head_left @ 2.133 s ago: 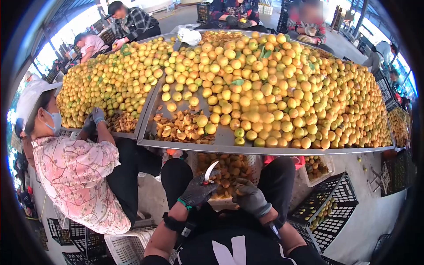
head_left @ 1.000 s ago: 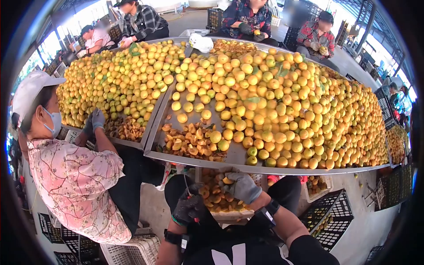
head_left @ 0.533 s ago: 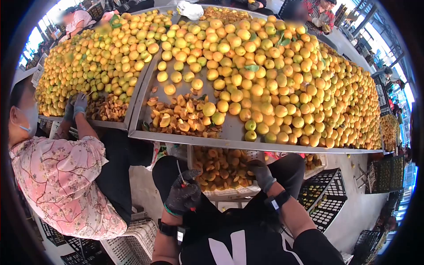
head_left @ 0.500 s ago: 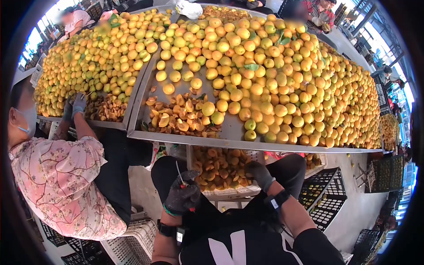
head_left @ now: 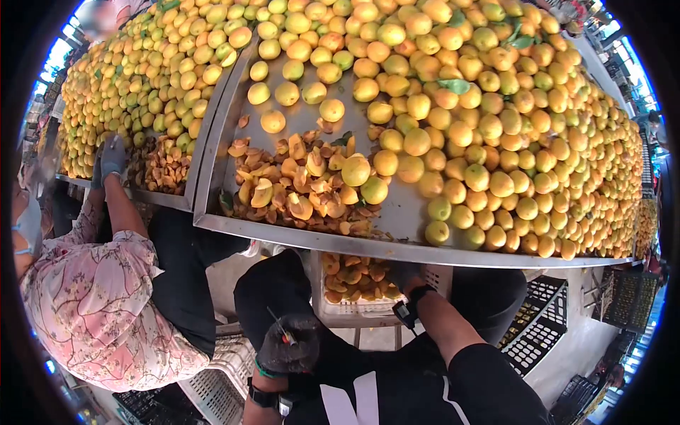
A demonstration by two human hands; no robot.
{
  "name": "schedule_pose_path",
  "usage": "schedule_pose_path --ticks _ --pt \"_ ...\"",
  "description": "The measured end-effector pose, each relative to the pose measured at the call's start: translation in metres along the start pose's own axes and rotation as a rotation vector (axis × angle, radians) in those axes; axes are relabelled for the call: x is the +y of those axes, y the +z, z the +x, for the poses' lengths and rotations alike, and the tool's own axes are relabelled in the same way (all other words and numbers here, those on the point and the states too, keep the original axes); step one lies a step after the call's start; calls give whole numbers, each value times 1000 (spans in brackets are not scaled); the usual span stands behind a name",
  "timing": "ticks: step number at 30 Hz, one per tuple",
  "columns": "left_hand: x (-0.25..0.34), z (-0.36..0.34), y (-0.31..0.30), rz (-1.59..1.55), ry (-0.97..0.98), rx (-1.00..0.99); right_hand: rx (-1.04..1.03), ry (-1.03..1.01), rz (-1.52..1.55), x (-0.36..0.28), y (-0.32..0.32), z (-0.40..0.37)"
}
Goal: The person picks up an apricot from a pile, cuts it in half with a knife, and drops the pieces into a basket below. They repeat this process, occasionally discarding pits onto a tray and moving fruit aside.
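Note:
My left hand (head_left: 287,347), in a dark glove, rests on my lap and grips a small knife (head_left: 278,329) with a red handle, blade pointing up. My right arm reaches forward into a white crate (head_left: 354,309) of halved yellow fruit under the table. My right hand (head_left: 405,273) is mostly hidden by the metal table's rim (head_left: 368,247); only the wrist with a watch (head_left: 404,312) shows clearly. On the table above lie cut fruit pieces and pits (head_left: 297,191) beside a big heap of whole yellow-orange fruit (head_left: 460,142).
A person in a floral shirt (head_left: 92,304) sits at my left, gloved hands (head_left: 110,157) at a second fruit-covered table (head_left: 142,85). Black crates (head_left: 535,333) stand on the floor at right, white crates (head_left: 212,386) at lower left.
My right hand has gone from above the crate's fruit further in under the table rim. My left hand with the knife has sunk lower onto my lap. The view has tipped down and closer.

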State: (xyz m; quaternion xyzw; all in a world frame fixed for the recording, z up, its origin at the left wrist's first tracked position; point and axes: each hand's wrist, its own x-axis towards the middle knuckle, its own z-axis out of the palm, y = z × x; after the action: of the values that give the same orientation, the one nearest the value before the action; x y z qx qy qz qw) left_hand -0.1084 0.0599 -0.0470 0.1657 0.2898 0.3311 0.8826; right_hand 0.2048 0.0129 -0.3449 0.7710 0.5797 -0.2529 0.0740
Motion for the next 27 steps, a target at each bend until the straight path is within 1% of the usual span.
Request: schedule_pose_path --ticks 1,2,4,5,7,9,13,16,17,19,22,25,27 --pt "0 -2 -2 2 -4 23 -113 40 110 1 5 1" --pt "0 -4 -3 53 12 35 -136 34 119 2 7 -1" --pt "0 -7 -2 100 17 68 -224 170 452 4 5 -7" --pt "0 -5 1 106 2 78 -242 171 455 7 0 -6" --pt "-1 -1 4 112 -17 82 -354 186 445 13 -8 -4" --pt "-4 3 5 36 -42 59 -343 178 428 17 -2 -4" --pt "-7 4 9 114 -35 77 -293 122 375 6 23 10" --pt "-7 2 13 105 -67 36 -262 84 334 -2 35 15" --pt "-6 0 12 137 -83 71 -256 78 336 -7 29 16" --pt "-6 -3 7 166 -102 109 -104 124 500 -15 4 4" --pt "-10 -7 2 127 -52 64 -162 70 431 -21 -43 -3" --pt "-9 -8 10 118 -22 58 -104 119 413 -4 -2 12" --pt "-8 -7 13 149 -45 72 -70 142 451 -10 -7 11"
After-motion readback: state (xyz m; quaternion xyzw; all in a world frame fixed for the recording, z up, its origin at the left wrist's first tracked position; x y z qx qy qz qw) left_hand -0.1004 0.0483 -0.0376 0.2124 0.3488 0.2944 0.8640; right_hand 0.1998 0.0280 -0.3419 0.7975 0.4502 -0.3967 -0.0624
